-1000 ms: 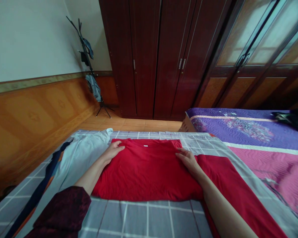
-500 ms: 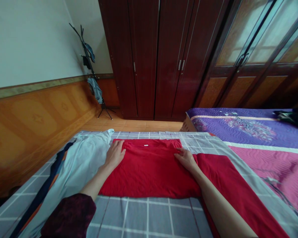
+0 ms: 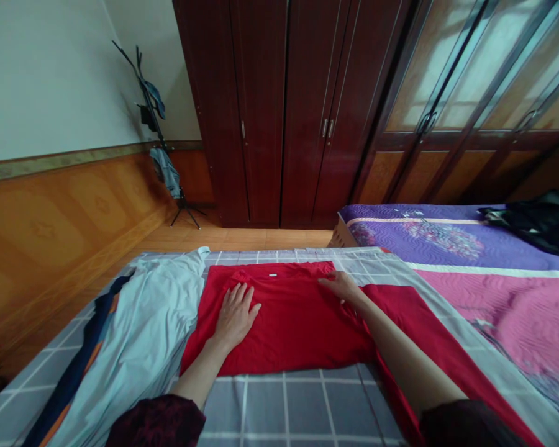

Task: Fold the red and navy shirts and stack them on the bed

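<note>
Red shirt point(image 3: 289, 323) lies on the checked sheet point(image 3: 302, 403), the left hand point(image 3: 236, 315), flat with fingers spread, having moved inward from its shoulder edge, seemingly smoothing it, while whether the right hand point(image 3: 345, 288) pinches the opposite edge is unclear.

The shirt point(image 3: 289, 329) lies on the sheet point(image 3: 305, 403) between the left garment point(image 3: 144, 323) and right garment point(image 3: 433, 341), before the wardrobe point(image 3: 261, 167).

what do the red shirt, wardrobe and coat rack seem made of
Red shirt: soft fabric, probably cotton knit, matte, with fine creases. Wardrobe: likely wood or veneer, its smooth dark-red doors faintly glossy. Coat rack: perhaps metal, its dark poles thin; finish unclear.
</note>
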The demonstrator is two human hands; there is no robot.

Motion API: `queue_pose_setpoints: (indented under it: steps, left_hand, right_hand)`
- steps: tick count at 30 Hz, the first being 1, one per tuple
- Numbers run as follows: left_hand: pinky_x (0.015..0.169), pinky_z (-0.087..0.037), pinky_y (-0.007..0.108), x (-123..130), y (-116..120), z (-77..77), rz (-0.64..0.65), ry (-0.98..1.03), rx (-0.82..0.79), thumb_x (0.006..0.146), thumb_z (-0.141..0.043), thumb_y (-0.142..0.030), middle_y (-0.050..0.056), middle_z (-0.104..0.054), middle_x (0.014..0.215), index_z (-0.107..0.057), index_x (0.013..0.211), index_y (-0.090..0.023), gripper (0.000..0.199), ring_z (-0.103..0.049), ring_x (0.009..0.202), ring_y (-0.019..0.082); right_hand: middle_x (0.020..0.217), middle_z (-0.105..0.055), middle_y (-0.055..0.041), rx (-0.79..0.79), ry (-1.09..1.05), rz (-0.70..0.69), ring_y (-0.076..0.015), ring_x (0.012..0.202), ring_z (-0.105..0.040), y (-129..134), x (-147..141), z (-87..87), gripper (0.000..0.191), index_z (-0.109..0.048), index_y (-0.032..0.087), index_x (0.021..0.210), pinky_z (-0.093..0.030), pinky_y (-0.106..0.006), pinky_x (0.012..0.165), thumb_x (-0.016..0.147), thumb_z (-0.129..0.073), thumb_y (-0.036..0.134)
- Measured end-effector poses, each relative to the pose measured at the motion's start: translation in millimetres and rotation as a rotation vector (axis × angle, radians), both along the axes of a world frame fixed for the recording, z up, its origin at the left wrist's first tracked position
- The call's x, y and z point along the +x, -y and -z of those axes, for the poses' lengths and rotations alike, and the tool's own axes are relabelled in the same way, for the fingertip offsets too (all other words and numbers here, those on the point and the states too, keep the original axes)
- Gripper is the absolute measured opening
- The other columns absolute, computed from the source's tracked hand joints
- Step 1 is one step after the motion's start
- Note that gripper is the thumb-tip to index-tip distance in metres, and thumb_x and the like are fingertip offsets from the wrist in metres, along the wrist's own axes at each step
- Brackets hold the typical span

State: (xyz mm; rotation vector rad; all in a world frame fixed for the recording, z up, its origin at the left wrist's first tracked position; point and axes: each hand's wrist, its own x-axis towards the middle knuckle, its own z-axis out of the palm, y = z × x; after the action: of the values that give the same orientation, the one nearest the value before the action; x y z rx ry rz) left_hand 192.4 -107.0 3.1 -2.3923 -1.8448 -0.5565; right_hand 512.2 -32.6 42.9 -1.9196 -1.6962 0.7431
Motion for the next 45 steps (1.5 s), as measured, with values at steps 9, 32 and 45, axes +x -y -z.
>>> queue_pose_setpoints:
  steps: [9,32,45]
  left_hand:
    - [0.112,-0.018,0.052,-2,0,-7.7,-0.002,0.021,-0.006,0.092,-0.044,-0.040,0.016,-0.039,0.146,-0.044,0.137,-0.012,0.053,-0.029,0.137,0.031]
    - [0.110,-0.013,0.059,-2,3,-6.4,-0.140,-0.098,-0.099,0.090,-0.033,-0.061,0.011,-0.026,0.153,-0.035,0.144,-0.022,0.066,-0.013,0.140,0.039]
    - [0.110,-0.011,0.060,-1,2,-14.9,-0.132,-0.039,-0.152,0.089,-0.030,-0.064,0.013,-0.025,0.153,-0.034,0.145,-0.021,0.070,-0.014,0.140,0.040]
  right_hand:
    - [0.083,-0.068,-0.0101,0.091,0.286,0.079,-0.0224,0.081,-0.063,-18,-29,-8.6,0.029,-0.068,0.016,0.084,-0.040,-0.026,0.061,0.086,-0.050,0.038]
    - [0.145,-0.039,-0.0152,0.356,0.529,-0.502,-0.0300,0.133,-0.033,26,-139,-13.6,0.048,-0.051,0.014,0.132,-0.027,-0.042,0.106,0.093,-0.042,0.041]
    - [0.113,-0.062,-0.0103,0.330,0.464,-0.443,-0.0236,0.111,-0.050,-51,-244,-2.2,0.019,-0.069,0.017,0.091,-0.037,-0.033,0.092,0.086,-0.054,0.028]
